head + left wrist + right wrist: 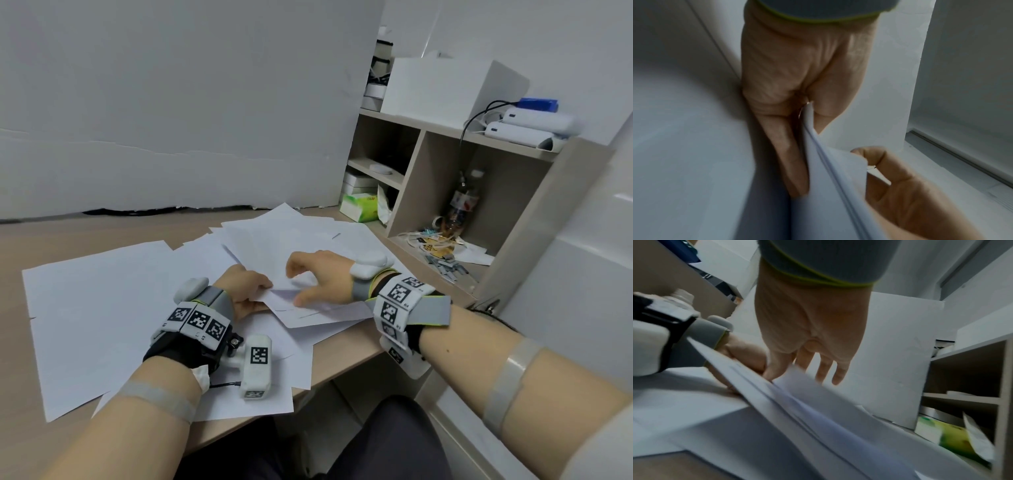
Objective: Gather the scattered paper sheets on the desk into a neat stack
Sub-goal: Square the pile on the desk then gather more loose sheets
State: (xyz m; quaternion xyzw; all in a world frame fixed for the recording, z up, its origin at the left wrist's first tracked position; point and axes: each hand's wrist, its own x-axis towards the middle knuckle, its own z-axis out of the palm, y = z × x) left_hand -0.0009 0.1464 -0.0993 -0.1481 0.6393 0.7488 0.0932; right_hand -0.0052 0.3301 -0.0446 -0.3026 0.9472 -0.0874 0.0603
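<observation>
Several white paper sheets (102, 308) lie scattered and overlapping across the tan desk (85, 233), with more of them fanned out farther back (281, 233). At the middle, both hands meet on a small bundle of sheets (318, 313) that is lifted slightly off the pile. My left hand (263, 291) pinches the bundle's left edge between thumb and fingers, seen close in the left wrist view (807, 113). My right hand (294, 286) holds the top sheet, fingers above and thumb below. In the right wrist view its fingers (824, 371) reach over the raised sheets (818, 410).
A wooden shelf unit (411, 192) stands at the right with a green tissue pack (359, 207), a bottle (464, 202) and loose clutter. A white box (435, 89) and power banks (527, 128) sit on top. White boards back the desk. The front edge (342, 363) is near.
</observation>
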